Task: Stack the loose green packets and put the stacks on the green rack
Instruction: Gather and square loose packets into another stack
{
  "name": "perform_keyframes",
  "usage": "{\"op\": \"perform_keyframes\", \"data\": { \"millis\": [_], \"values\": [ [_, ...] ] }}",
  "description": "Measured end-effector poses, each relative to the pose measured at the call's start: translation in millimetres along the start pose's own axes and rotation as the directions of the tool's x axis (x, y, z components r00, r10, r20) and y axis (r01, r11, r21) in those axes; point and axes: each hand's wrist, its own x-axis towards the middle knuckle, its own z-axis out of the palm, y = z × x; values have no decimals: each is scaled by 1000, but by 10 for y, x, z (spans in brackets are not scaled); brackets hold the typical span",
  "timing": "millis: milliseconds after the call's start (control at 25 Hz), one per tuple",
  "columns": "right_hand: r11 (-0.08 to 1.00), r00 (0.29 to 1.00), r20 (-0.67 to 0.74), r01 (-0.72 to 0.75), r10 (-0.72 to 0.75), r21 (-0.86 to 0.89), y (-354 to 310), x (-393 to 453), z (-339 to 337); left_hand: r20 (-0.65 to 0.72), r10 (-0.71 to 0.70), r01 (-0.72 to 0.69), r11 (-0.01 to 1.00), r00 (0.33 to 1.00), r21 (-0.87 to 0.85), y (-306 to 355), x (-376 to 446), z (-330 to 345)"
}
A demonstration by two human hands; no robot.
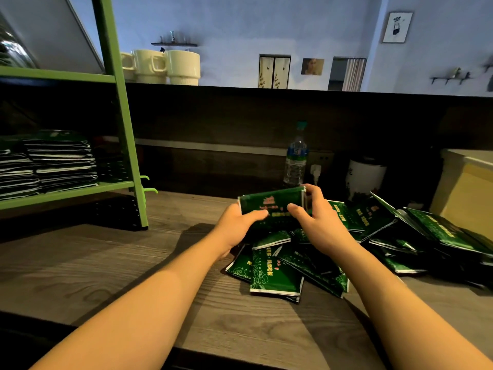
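1. Both hands hold one bundle of green packets [272, 206] raised a little above the tabletop [128, 265], tilted so its printed face looks toward the person. The left hand [241, 222] grips the left edge, thumb across the front. The right hand [314, 220] grips the right edge, its fingers [310, 190] curled over the top right corner. Holding it at opposite edges probably lets the person square the packets into an even stack.

2. How many packets are in the bundle cannot be told; only the front face and a thin right edge show.

3. Below and right of the hands lies the loose pile of packets [373, 236], overlapping at mixed angles. It spreads from the near middle of the tabletop toward the right, and some packets there lean upward. Much of the sorting appears still to be done.

4. The green rack [117, 124] stands at the left, well apart from the pile. Its lower shelf already carries stacked packets [61, 161] in neat piles, so the finished bundle would likely go beside or on those.

5. At the far edge of the tabletop, a water bottle [296, 158] and a white jar [364, 177] stand just behind the pile, close enough that a careless lift might brush them.
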Motion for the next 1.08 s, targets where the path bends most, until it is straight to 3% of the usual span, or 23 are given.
{"op": "perform_keyframes", "data": {
  "millis": [80,160,280,480,720,840,1080],
  "values": [
    [997,997,-47,51,-54,-54,1,5,-4,-176,-47,39,998,983,-51,18,59,-111],
    [977,993,-10,115,-119,-179,-57,-25,12,-372,-127,106,991,920,-76,20,109,-217],
    [908,979,103,203,-177,-367,-124,-75,110,-484,-190,181,981,854,-66,16,131,-295],
    [844,957,263,239,-122,-479,-82,-75,200,-450,-138,136,990,882,-37,22,127,-323],
    [810,897,332,416,-291,-413,-91,-38,235,-403,-143,163,987,904,15,13,115,-334],
    [835,874,401,423,-275,-350,-80,-29,200,-392,-164,169,985,905,-23,26,106,-343],
    [811,864,385,463,-323,-358,-86,-28,221,-368,-159,165,986,916,-14,9,108,-334]
  ]
}}
